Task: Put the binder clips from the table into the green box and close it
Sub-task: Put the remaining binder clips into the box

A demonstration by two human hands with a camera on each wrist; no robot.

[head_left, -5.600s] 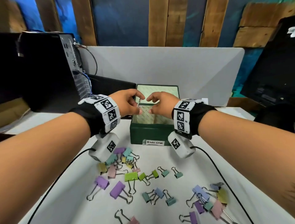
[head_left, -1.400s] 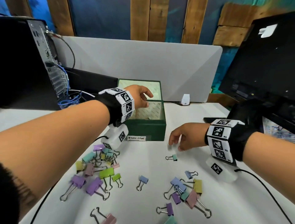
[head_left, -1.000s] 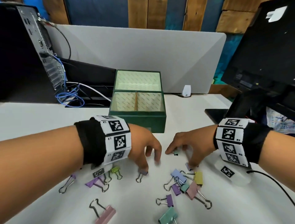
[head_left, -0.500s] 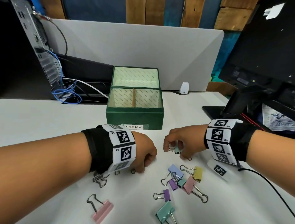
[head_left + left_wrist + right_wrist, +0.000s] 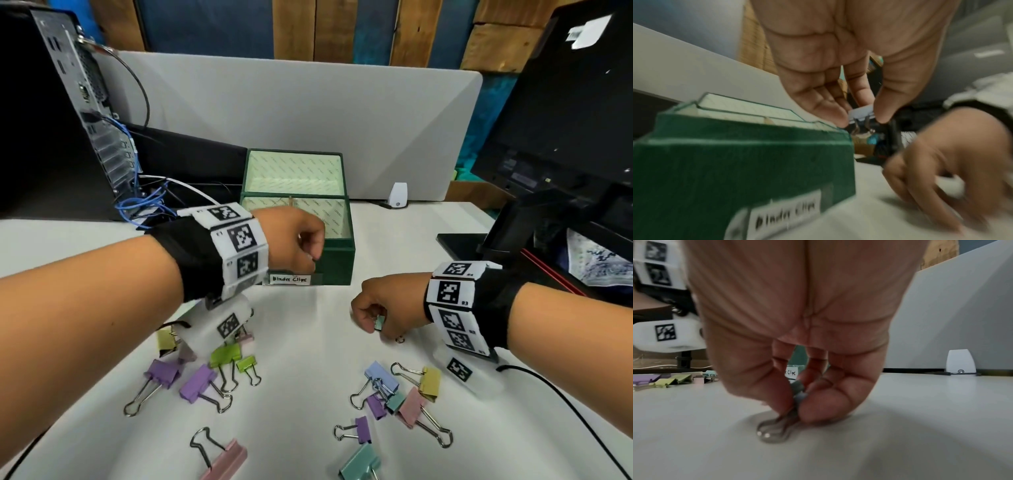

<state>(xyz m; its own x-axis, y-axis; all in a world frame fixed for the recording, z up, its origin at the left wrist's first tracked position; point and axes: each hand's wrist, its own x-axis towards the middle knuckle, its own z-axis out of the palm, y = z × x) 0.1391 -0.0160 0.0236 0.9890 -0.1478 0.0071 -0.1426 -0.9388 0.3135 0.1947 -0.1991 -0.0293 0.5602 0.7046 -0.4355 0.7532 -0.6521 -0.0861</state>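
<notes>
Your left hand (image 5: pixel 294 240) pinches a pale clip (image 5: pixel 861 112) over the green box (image 5: pixel 337 263) front rim at 12 o'clock; release early and it likely bounces off outside. Your right hand (image 5: pixel 387 308) pinches clips (image 5: pixel 797 391) low on the table (image 5: pixel 308 342) at 2 o'clock, their wire loops dragging; one may slip free.

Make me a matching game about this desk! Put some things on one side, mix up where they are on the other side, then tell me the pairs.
Things:
1. left hand
2. right hand
3. green box
4. big pink clip

Where or how:
A. lying alone on the table, nearest the camera
B. open, with a label on its front
C. low by the table, pinching a small clip
D. raised at the box's front, pinching a pale clip

Pairs: 1-D, 2-C, 3-B, 4-A
</notes>
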